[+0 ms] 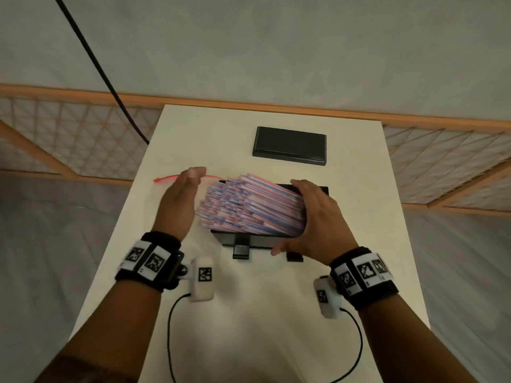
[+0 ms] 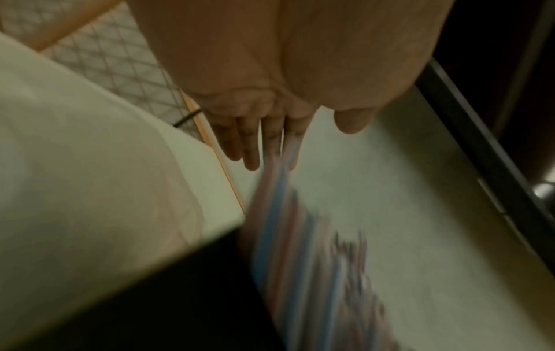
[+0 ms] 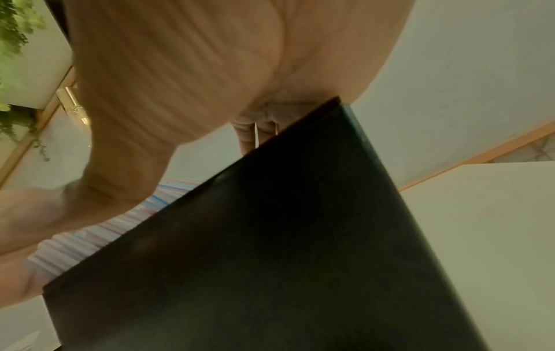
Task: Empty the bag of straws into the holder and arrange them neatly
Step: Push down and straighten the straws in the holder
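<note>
A thick bundle of red, blue and white striped straws (image 1: 249, 205) lies heaped in the black holder (image 1: 249, 240) mid-table, its left ends raised and fanned unevenly. My left hand (image 1: 179, 197) stands flat and straight-fingered just beside those left ends. My right hand (image 1: 318, 217) presses flat against the bundle's right ends at the holder's right wall, thumb near the front edge. The left wrist view is blurred and shows straight fingers (image 2: 249, 142) above the straws (image 2: 279, 249). In the right wrist view the holder's dark wall (image 3: 270, 237) fills the middle, straws (image 3: 99, 232) beside it.
A clear bag with a red zip strip (image 1: 166, 178) lies on the white table (image 1: 249, 313) behind my left hand. A black lid (image 1: 289, 146) rests at the back. A black cable (image 1: 96, 64) hangs at the left, and a wooden lattice screen (image 1: 69, 139) stands behind.
</note>
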Motion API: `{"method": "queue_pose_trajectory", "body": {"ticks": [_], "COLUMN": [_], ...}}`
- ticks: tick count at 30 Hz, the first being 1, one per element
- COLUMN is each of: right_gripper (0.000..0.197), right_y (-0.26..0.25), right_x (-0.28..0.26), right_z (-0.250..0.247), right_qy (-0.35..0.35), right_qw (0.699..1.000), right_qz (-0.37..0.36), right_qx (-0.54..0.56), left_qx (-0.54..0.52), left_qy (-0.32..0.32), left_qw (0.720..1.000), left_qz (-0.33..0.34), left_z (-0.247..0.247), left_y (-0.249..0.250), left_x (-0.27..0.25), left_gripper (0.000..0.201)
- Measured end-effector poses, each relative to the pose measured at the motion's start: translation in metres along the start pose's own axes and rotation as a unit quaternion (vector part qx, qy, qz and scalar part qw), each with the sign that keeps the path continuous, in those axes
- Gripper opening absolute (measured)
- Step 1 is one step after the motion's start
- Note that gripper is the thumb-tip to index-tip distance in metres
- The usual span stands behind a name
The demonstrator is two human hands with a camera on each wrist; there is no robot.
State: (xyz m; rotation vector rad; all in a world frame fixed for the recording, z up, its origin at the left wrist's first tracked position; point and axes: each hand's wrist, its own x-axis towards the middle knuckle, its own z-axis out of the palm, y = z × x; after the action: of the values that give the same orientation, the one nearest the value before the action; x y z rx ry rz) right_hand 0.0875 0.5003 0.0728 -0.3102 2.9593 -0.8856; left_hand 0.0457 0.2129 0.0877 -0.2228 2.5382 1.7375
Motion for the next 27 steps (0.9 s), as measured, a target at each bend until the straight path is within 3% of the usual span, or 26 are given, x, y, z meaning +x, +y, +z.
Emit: {"method": "queue_pose_trajectory", "body": {"ticks": [7,11,15,19,27], "right_gripper": [0.142,0.138,0.132,0.135,0.144], "right_y": [0.007,0.005,0.004,-0.005,-0.02], "right_x": [0.014,0.014,0.014,0.01,0.019], "right_z": [0.004,0.007,0.012,0.019,0.012], "right_qy": [-0.022,-0.023,-0.017,-0.015,-0.055], "right_qw": [1.0,1.0,1.0,1.0,0.998], "right_qz": [-0.01,-0.009,-0.012,-0.003,0.01], "right_qx": [0.016,0.006,-0.003,-0.018,0.014], "left_qx": [-0.084,-0.066,-0.024,-0.064,-0.125], "left_qy": [-0.016,-0.018,-0.018,-0.009,-0.033], "left_qw": [0.993,0.996,0.999,0.996,0.985], "left_qz": [-0.085,-0.049,0.034,0.065,0.117], "left_z": [0.037,0.043,0.052,0.052,0.048], "left_y": [0.016,0.02,0.025,0.019,0.003], "left_x": [0.001,-0.004,-0.013,-0.012,-0.006], "left_gripper": [0.083,0.083,0.071,0.05,0.044]}}
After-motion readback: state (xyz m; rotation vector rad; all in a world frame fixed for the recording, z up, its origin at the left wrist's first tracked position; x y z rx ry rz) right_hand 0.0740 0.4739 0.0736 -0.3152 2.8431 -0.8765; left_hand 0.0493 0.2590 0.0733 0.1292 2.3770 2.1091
